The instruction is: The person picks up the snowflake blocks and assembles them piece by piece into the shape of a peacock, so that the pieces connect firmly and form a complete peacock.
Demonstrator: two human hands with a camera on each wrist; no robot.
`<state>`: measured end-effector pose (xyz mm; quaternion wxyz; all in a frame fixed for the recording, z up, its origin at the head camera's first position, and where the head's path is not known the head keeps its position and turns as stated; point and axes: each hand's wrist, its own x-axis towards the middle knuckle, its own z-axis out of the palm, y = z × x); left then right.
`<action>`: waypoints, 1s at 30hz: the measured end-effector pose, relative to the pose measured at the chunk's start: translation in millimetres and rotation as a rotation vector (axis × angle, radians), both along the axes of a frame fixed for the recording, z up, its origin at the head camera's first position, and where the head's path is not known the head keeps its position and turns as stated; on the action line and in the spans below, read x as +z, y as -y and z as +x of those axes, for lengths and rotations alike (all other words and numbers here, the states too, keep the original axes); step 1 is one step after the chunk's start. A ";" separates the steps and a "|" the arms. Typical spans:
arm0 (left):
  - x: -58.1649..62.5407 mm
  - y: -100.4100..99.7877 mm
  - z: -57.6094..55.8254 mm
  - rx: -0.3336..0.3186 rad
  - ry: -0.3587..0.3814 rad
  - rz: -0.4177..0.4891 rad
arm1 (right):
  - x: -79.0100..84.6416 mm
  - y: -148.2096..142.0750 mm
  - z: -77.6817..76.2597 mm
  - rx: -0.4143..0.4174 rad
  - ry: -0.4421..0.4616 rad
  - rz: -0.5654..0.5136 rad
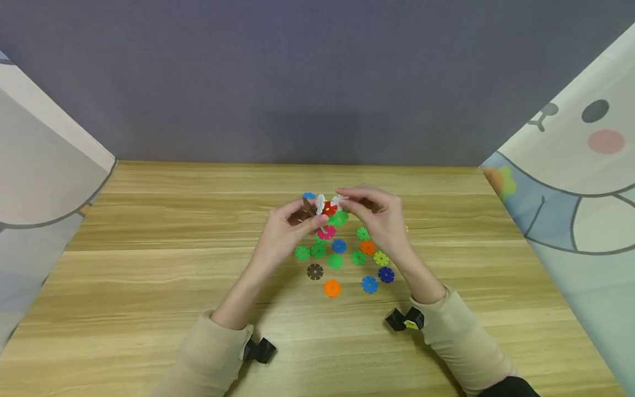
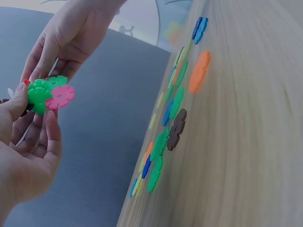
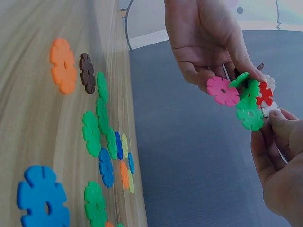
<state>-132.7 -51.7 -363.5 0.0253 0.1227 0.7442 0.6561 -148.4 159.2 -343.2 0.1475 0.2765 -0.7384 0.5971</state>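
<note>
A: Which step is this?

B: Joining discs, I'd judge. The cluster (image 3: 250,94) is up between both hands, with a white disc (image 1: 338,202) at its right side, beside the red disc (image 1: 329,209).

A: Is that white one slotted in?

B: Can't tell; the fingers hide the join. If it isn't seated, the next move calls for lining up the slots and pushing gently while the other side is braced.

A: And the fingers?

B: The left hand (image 1: 284,228) grips the cluster between thumb and fingers. The right hand (image 1: 382,215) pinches the white disc.

A: Pose?

B: Both forearms reach forward and angle inward, so the fingers meet above the tabletop (image 1: 149,264), well clear of it. The right fingers point left; the left ones reach forward and to the right.

A: Anything underneath?

B: Loose discs, nearer the person: an orange disc (image 1: 332,288), a brown disc (image 1: 315,271) and others.
</note>
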 end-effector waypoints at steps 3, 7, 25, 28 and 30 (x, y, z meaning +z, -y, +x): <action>0.1 0.1 -1.2 -0.003 0.003 0.019 | -0.5 -0.6 -0.1 0.006 0.013 -0.021; 0.0 1.1 -1.9 -0.009 0.002 0.057 | -0.6 -0.6 0.3 -0.013 0.043 -0.017; 1.5 4.0 -3.3 0.067 0.082 0.102 | -13.6 -61.3 -39.8 0.007 0.300 0.068; 2.5 5.1 -3.7 0.073 0.078 0.116 | -20.3 -81.3 -53.5 -0.001 0.376 0.160; 3.6 5.6 -4.0 0.076 0.072 0.126 | -23.7 -92.5 -61.0 -0.016 0.412 0.242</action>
